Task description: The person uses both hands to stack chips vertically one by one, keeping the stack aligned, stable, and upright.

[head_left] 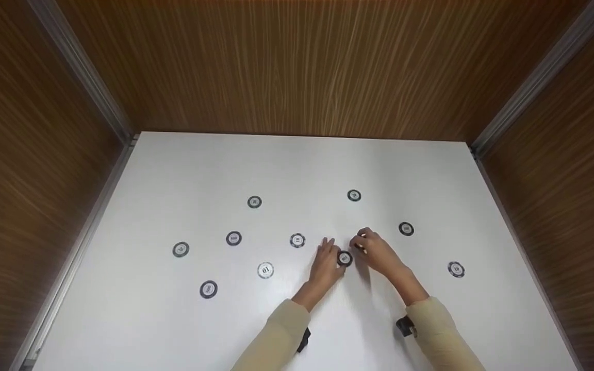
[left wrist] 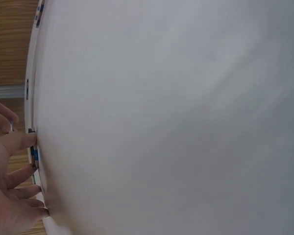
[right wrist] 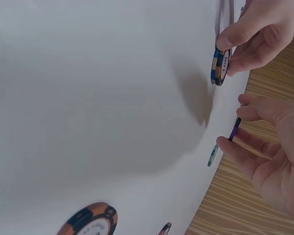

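Note:
My left hand [head_left: 325, 264] is low over the white table, its thumb and a finger pinching dark poker chips [head_left: 344, 258] at their edges. In the right wrist view those chips [right wrist: 220, 66] show as a small stack with blue and orange edges, the top one marked 100. Just to the right, my right hand [head_left: 378, 253] pinches another poker chip with a purple edge [right wrist: 234, 131] between thumb and fingers. The left wrist view catches the stack edge-on [left wrist: 35, 152] in the left hand [left wrist: 12, 196], with the right hand's fingers [left wrist: 1, 117] behind.
Several more poker chips lie singly about the white table [head_left: 147, 319]: a pale one [head_left: 265, 270] and a dark one [head_left: 297, 240] left of the hands, others [head_left: 406, 229] to the right. Brown wood-grain panels [head_left: 297, 67] wall the back and both sides.

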Demonstrator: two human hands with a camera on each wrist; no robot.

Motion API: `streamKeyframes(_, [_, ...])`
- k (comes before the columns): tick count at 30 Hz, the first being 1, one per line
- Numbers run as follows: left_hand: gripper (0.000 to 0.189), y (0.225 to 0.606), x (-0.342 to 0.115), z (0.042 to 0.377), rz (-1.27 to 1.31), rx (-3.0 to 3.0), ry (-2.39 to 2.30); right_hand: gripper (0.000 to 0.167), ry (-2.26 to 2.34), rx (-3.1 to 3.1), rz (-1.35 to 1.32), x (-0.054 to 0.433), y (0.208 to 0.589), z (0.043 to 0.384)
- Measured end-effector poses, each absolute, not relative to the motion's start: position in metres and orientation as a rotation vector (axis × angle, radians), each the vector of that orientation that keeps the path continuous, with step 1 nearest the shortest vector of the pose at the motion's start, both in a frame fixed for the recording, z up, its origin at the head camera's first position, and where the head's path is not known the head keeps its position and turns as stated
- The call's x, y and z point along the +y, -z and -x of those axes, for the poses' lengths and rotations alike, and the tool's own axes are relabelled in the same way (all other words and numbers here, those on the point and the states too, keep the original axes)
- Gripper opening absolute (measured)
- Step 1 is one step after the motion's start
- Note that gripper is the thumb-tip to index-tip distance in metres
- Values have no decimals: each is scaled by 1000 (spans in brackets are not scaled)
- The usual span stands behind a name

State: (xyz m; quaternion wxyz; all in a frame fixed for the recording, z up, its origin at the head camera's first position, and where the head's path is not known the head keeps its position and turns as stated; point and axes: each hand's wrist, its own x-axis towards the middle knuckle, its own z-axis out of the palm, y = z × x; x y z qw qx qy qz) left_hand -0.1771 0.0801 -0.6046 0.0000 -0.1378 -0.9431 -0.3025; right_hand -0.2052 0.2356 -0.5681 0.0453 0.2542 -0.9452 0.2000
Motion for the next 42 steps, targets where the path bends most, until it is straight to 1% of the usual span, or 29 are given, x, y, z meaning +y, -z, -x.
streamKeyframes(7, [39,607,84,181,440,-2946,900,14,-638,-2887,-808,233,566,205])
streamKeyframes(14, [30,611,83,184,404,-2900,1048,16,-629,-2905,-849,227,565,206])
streamKeyframes(21, [31,614,81,184,406,-2807,1112,18,-615,-2896,-896,224,567,207])
streamKeyframes(33, [33,617,78,183,437,-2703,1106,14,-592,-2858,-965,216,573,205])
streamKeyframes(42, [36,614,79,183,411,-2753,1148,24,-558,-2925,-958,215,574,201])
